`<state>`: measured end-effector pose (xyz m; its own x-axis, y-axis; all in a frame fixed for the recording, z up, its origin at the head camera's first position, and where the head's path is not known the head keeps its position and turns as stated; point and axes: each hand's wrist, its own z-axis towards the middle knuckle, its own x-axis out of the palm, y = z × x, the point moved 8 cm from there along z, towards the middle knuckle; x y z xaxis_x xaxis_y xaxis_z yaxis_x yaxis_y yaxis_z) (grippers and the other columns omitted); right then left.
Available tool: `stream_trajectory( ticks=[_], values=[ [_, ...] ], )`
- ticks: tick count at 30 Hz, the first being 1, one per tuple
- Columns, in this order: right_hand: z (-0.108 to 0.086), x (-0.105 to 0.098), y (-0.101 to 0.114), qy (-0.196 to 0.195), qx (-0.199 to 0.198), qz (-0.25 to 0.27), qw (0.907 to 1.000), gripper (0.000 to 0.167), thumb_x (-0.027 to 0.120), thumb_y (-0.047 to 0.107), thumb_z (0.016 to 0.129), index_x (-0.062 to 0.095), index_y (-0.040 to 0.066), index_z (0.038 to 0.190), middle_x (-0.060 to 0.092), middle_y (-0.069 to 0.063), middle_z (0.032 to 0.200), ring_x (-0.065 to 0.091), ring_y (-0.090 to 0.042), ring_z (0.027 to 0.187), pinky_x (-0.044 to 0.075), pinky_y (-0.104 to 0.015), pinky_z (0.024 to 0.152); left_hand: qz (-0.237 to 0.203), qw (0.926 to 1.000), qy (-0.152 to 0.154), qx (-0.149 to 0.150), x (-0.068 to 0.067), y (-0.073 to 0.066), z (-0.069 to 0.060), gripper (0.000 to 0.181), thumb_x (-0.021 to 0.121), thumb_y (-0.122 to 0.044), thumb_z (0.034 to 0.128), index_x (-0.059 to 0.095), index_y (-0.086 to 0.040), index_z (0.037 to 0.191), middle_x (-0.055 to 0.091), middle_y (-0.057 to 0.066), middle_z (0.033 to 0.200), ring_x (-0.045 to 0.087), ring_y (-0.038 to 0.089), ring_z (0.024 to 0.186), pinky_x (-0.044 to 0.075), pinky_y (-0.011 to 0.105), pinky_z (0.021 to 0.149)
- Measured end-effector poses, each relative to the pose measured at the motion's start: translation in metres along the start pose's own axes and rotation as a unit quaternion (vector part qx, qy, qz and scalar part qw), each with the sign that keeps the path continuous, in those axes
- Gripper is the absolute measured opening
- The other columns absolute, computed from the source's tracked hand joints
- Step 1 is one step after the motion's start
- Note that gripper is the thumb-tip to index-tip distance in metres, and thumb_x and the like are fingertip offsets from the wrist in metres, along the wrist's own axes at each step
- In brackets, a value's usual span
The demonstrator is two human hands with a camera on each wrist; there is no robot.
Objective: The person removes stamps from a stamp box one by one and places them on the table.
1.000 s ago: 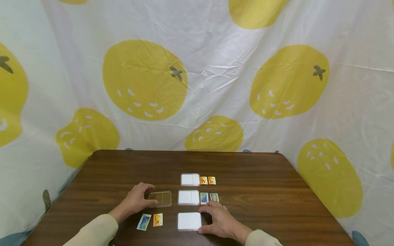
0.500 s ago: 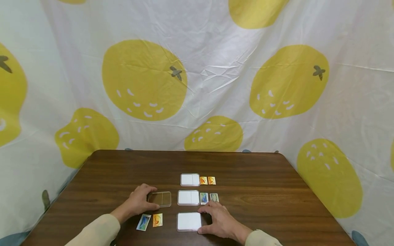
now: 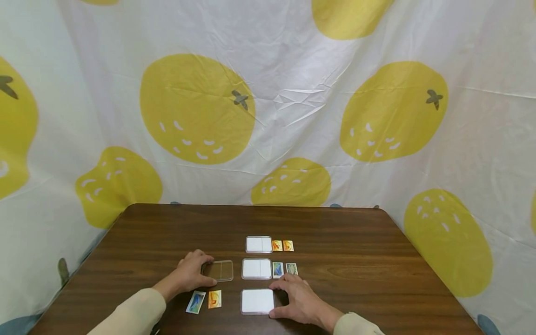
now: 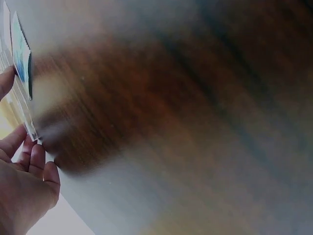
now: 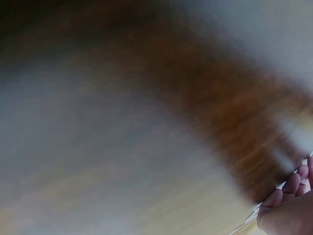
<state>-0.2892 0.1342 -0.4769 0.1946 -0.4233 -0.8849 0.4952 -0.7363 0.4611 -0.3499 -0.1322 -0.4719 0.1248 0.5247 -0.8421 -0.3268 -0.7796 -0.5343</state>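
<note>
My left hand (image 3: 189,272) grips a clear plastic case lid (image 3: 224,271) by its left end, thumb at the near edge and fingers at the far one. In the left wrist view the transparent lid (image 4: 24,110) shows between thumb and fingers, with a perforated stamp (image 4: 22,56) close by. At the front, my right hand (image 3: 298,298) holds the right end of a flat case with a white insert (image 3: 256,301) between thumb and fingers. Before the left hand lie a blue-green stamp (image 3: 195,302), tilted, and an orange stamp (image 3: 215,299).
Two more white cases with a dividing line, a middle one (image 3: 256,269) and a far one (image 3: 258,244), lie in a column. Blue and green stamps (image 3: 278,270) adjoin the middle case; orange stamps (image 3: 288,245) adjoin the far one. Behind the brown table (image 3: 356,260) hangs a lemon-print cloth (image 3: 293,139).
My left hand has shifted slightly right along the clear lid, its thumb and fingers closer over the left end. The right hand and the other things have stayed put.
</note>
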Motion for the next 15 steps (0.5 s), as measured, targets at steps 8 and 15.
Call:
stream_trajectory(
  ticks=[8, 15],
  values=[
    [0.0001, -0.0006, 0.0001, -0.001, -0.005, 0.000, 1.0000, 0.058, 0.078, 0.055, 0.077, 0.067, 0.019, 0.121, 0.055, 0.009, 0.113, 0.051, -0.018, 0.113, 0.039, -0.044, 0.095, 0.001, 1.0000, -0.004, -0.004, -0.0017, -0.0009, 0.0013, 0.059, 0.087, -0.036, 0.0700, 0.068, -0.003, 0.116, 0.059, 0.006, 0.109, 0.050, 0.025, 0.098, 0.038, 0.052, 0.088],
    [-0.0001, -0.0010, 0.0023, 0.000, -0.008, -0.006, 1.0000, 0.058, 0.078, 0.054, 0.078, 0.066, 0.018, 0.122, 0.055, 0.009, 0.112, 0.051, -0.017, 0.113, 0.039, -0.042, 0.094, -0.006, 0.9998, -0.016, 0.003, -0.0047, -0.0022, 0.0010, 0.059, 0.087, -0.038, 0.0697, 0.068, -0.004, 0.114, 0.059, 0.005, 0.108, 0.050, 0.024, 0.098, 0.039, 0.051, 0.088]
  ],
)
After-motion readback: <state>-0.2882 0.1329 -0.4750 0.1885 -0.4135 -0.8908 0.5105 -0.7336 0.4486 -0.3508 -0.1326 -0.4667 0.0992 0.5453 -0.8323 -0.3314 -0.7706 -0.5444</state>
